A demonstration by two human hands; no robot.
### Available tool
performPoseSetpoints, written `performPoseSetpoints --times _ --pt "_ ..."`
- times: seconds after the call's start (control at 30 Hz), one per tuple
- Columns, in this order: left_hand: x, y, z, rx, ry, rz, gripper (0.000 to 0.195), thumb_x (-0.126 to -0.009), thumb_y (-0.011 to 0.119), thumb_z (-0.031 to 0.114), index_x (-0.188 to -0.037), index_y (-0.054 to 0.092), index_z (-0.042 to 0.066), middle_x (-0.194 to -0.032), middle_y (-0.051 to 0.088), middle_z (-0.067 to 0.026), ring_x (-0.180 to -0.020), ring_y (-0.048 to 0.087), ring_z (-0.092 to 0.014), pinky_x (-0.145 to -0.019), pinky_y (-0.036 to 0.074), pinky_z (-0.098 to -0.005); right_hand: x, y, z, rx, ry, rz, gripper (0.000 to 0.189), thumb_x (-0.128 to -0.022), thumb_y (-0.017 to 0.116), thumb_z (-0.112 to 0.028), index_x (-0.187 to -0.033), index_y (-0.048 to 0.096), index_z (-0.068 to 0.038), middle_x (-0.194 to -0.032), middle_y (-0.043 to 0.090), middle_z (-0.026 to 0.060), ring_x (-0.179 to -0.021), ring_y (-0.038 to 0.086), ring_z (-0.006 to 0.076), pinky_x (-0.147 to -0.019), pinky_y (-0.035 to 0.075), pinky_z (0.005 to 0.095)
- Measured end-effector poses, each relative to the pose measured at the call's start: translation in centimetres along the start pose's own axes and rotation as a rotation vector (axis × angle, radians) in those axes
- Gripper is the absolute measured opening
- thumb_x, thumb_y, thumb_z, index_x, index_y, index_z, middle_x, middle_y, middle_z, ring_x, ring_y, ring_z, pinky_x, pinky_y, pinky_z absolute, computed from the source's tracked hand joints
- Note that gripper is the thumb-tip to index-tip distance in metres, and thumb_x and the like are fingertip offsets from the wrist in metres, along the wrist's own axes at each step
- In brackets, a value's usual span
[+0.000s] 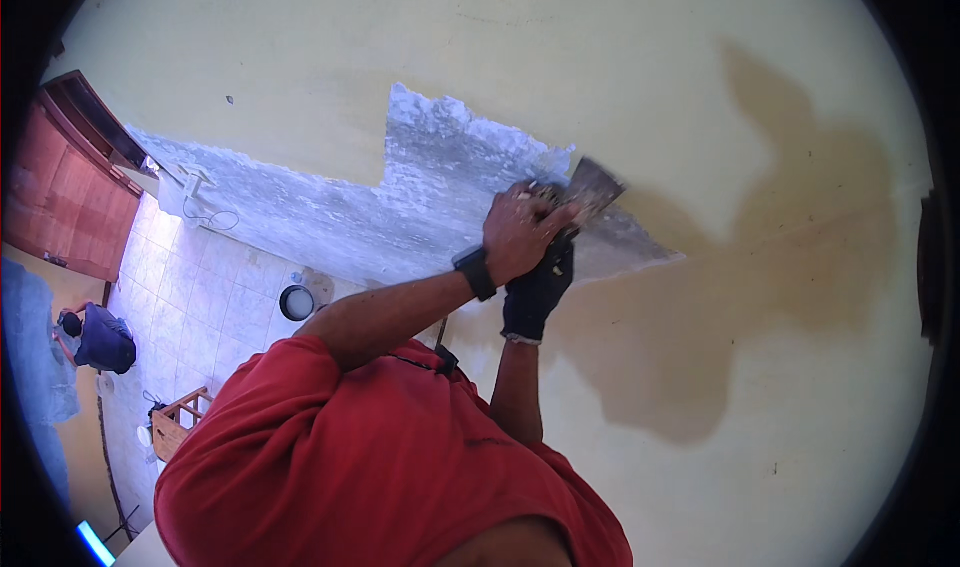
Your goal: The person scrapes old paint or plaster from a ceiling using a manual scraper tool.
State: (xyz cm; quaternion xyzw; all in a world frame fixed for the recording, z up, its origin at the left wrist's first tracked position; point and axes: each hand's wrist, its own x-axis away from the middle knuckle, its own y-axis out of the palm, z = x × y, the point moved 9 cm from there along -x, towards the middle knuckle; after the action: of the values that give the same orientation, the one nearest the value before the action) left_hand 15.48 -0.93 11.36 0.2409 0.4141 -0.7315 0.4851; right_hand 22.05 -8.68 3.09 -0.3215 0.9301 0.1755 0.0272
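A broad-bladed scraper (pixel 595 188), dusty and slightly blurred, is in front of the wall by the edge of a bare grey patch (pixel 442 154). My right hand (pixel 538 285), in a dark glove with pale flakes on it, is closed around its handle, which is mostly hidden. My bare left hand (pixel 523 225), with a black watch (pixel 475 272) at the wrist, lies over the glove, its fingers bent against the base of the blade. Yellowish paint (pixel 660 79) with a ragged edge surrounds the patch. Whether the blade touches the wall is unclear.
Down on the tiled floor (pixel 199 289) stand a dark bucket (pixel 297 303) and a wooden ladder or stool (pixel 174 428). A co-worker (pixel 105 338) crouches at the opposite wall on the far left. A wooden door (pixel 67 192) and a hanging cable (pixel 217 219) are at the left.
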Motion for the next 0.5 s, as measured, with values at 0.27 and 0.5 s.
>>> performPoseSetpoints --times 0.27,0.5 --pt "3.7 2.3 -4.0 0.123 -0.409 -0.284 0.024 -0.089 0.061 0.038 -0.089 0.074 0.017 -0.076 0.065 -0.0106 -0.083 0.057 -0.031 -0.077 0.042 -0.0415 1.7 -0.6 5.8 -0.513 0.044 -0.135 0.034 -0.101 0.036 -0.022 -0.129 0.047 -0.006 -0.123 0.054 0.0122 -0.114 0.052 0.0263 -0.100 0.040 0.0413" --pt "3.3 2.2 -4.4 0.075 -0.326 -0.186 0.025 -0.090 0.061 0.038 -0.087 0.075 0.017 -0.071 0.063 -0.0118 -0.084 0.057 -0.032 -0.076 0.042 -0.0421 1.6 1.5 5.7 -1.058 0.404 0.112 0.027 -0.100 0.039 -0.017 -0.119 0.052 -0.002 -0.117 0.057 0.0119 -0.106 0.057 0.0241 -0.092 0.047 0.0385"
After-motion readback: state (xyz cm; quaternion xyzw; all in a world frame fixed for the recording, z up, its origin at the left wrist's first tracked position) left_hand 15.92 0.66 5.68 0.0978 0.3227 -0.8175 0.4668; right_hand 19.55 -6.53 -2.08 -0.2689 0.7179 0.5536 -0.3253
